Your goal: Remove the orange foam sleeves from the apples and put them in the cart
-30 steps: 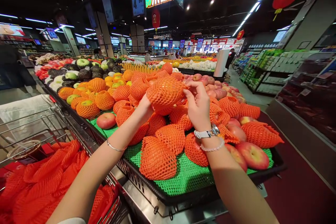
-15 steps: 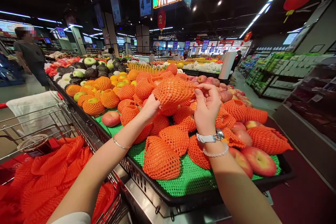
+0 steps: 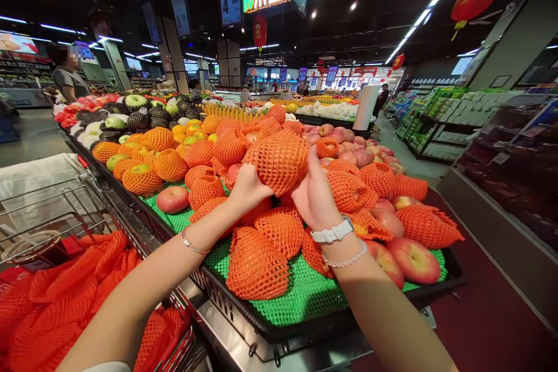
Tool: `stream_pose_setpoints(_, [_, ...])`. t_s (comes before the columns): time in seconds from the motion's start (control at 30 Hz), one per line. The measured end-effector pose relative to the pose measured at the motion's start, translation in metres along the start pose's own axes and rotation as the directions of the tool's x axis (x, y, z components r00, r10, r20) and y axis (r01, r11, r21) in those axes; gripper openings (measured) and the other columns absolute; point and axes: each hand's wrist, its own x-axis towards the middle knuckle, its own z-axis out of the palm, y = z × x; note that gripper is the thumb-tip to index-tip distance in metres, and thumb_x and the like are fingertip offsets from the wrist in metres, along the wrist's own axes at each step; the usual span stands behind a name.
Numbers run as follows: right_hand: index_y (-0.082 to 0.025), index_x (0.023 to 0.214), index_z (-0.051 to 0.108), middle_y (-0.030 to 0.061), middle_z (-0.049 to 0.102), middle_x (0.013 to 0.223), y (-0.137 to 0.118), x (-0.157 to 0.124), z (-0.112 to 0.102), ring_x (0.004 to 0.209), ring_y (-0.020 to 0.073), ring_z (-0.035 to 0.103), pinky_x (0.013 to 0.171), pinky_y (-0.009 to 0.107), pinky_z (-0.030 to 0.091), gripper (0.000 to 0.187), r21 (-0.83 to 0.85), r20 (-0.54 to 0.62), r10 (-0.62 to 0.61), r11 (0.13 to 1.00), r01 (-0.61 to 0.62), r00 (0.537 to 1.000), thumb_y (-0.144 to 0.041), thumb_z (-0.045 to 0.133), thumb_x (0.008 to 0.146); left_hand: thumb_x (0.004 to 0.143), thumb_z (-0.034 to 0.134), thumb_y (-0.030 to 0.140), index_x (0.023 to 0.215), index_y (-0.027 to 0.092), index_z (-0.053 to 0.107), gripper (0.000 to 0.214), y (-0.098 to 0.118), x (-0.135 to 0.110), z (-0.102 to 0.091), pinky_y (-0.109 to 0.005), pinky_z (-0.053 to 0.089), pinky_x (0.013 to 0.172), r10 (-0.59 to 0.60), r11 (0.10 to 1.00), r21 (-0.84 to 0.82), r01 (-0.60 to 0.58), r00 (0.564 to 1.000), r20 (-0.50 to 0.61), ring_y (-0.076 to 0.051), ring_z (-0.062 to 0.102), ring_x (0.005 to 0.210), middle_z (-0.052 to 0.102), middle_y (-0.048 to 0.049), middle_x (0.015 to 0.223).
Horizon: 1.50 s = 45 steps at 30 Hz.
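Both my hands hold one fruit wrapped in an orange foam net (image 3: 279, 160) above a produce display. My left hand (image 3: 246, 186) grips its lower left side, fingers curled under it. My right hand (image 3: 314, 195) presses against its right side, thumb up along the net. Beneath lie several more netted fruits (image 3: 257, 264) and bare red apples (image 3: 414, 258) on a green mat (image 3: 305, 296) in a black tray (image 3: 349, 325).
A metal shopping cart (image 3: 65, 203) at my left holds a heap of loose orange foam nets (image 3: 56, 302). Further fruit bins (image 3: 131, 116) stretch behind. A person (image 3: 65, 75) stands far left. An aisle with shelves (image 3: 436, 116) runs on the right.
My right hand dropped from pinching the net's top edge to pressing the fruit's right side. The netted fruit sits a little lower between both hands. The person at far left has moved farther away.
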Motion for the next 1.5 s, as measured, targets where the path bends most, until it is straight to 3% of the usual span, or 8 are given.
stream_pose_setpoints(0.33, [-0.023, 0.117, 0.051, 0.0061, 0.059, 0.128, -0.021, 0.011, -0.008, 0.121, 0.0212, 0.056, 0.103, 0.045, 0.046, 0.051, 0.052, -0.158, -0.147, 0.986, 0.157, 0.976, -0.044, 0.065, 0.074, 0.082, 0.055, 0.03, 0.099, 0.016, 0.064, 0.024, 0.025, -0.006, -0.023, -0.042, 0.054, 0.087, 0.145, 0.982, 0.053, -0.179, 0.909, 0.39, -0.026, 0.066, 0.096, 0.07, -0.0097, 0.094])
stream_pose_setpoints(0.47, [-0.025, 0.114, 0.051, 0.0035, 0.056, 0.131, -0.032, 0.026, -0.028, 0.124, 0.0206, 0.053, 0.103, 0.044, 0.046, 0.05, -0.06, -0.237, -0.299, 0.954, 0.293, 0.924, -0.047, 0.065, 0.072, 0.09, 0.052, 0.034, 0.112, 0.022, 0.06, 0.026, 0.015, 0.001, -0.027, -0.032, 0.056, 0.081, 0.101, 0.959, -0.273, -0.076, 0.992, 0.08, -0.018, 0.069, 0.088, 0.071, -0.0061, 0.093])
stream_pose_setpoints(0.53, [-0.023, 0.113, 0.05, 0.006, 0.058, 0.128, -0.033, 0.026, -0.03, 0.12, 0.0218, 0.056, 0.101, 0.043, 0.047, 0.054, -0.1, -0.166, -0.306, 0.951, 0.292, 0.938, -0.047, 0.069, 0.069, 0.081, 0.063, 0.048, 0.125, 0.026, 0.049, 0.051, 0.003, 0.007, -0.024, -0.035, 0.054, 0.088, 0.01, 0.904, -0.425, -0.032, 0.998, -0.054, -0.021, 0.063, 0.107, 0.064, -0.0096, 0.118])
stream_pose_setpoints(0.67, [-0.023, 0.114, 0.049, 0.0083, 0.061, 0.122, -0.024, 0.011, -0.014, 0.112, 0.0225, 0.06, 0.102, 0.043, 0.047, 0.06, -0.276, 0.066, -0.268, 0.921, 0.276, 0.961, -0.047, 0.075, 0.065, 0.058, 0.068, 0.075, 0.137, 0.028, 0.033, 0.098, -0.01, 0.011, -0.015, -0.045, 0.047, 0.1, -0.118, 0.819, -0.535, 0.207, 0.973, 0.196, -0.031, 0.049, 0.128, 0.042, -0.0159, 0.144])
stream_pose_setpoints(1.03, [-0.024, 0.121, 0.051, 0.0089, 0.055, 0.132, -0.016, 0.002, -0.01, 0.124, 0.0219, 0.051, 0.111, 0.042, 0.036, 0.053, -0.479, 0.211, -0.313, 0.793, 0.377, 0.926, -0.056, 0.06, 0.08, 0.063, 0.079, 0.04, 0.133, 0.02, 0.036, 0.085, 0.026, -0.002, -0.011, -0.05, 0.033, 0.113, -0.006, 0.995, -0.096, 0.033, 0.964, 0.266, -0.033, 0.043, 0.132, 0.044, -0.0142, 0.141])
stream_pose_setpoints(1.2, [-0.026, 0.123, 0.05, 0.0053, 0.058, 0.126, -0.024, 0.0, -0.011, 0.119, 0.0191, 0.054, 0.105, 0.037, 0.041, 0.045, -0.511, 0.435, -0.371, 0.649, 0.564, 0.82, -0.046, 0.06, 0.083, 0.066, 0.076, 0.04, 0.138, 0.017, 0.032, 0.087, 0.026, -0.005, -0.01, -0.052, 0.029, 0.115, -0.061, 0.996, -0.044, 0.081, 0.938, 0.34, -0.034, 0.035, 0.137, 0.037, -0.0165, 0.147])
stream_pose_setpoints(1.37, [-0.023, 0.083, 0.055, 0.002, 0.066, 0.096, -0.019, 0.001, -0.01, 0.098, 0.0167, 0.062, 0.092, 0.034, 0.047, 0.01, -0.6, 0.388, -0.369, 0.594, 0.535, 0.845, -0.031, 0.054, 0.087, 0.064, 0.078, 0.046, 0.135, 0.019, 0.032, 0.088, 0.021, -0.003, -0.01, -0.051, 0.027, 0.116, -0.034, 0.993, -0.095, 0.076, 0.924, 0.382, -0.033, 0.036, 0.136, 0.04, -0.0157, 0.143])
stream_pose_setpoints(1.5, [-0.024, 0.089, 0.057, 0.0011, 0.066, 0.095, -0.014, -0.001, -0.009, 0.095, 0.0151, 0.063, 0.09, 0.033, 0.048, 0.011, -0.594, 0.354, -0.426, 0.585, 0.552, 0.833, -0.024, 0.046, 0.091, 0.053, 0.079, 0.062, 0.134, 0.019, 0.03, 0.104, 0.016, -0.003, -0.009, -0.051, 0.027, 0.116, -0.039, 0.979, -0.173, 0.106, 0.935, 0.354, -0.036, 0.034, 0.137, 0.037, -0.0182, 0.144])
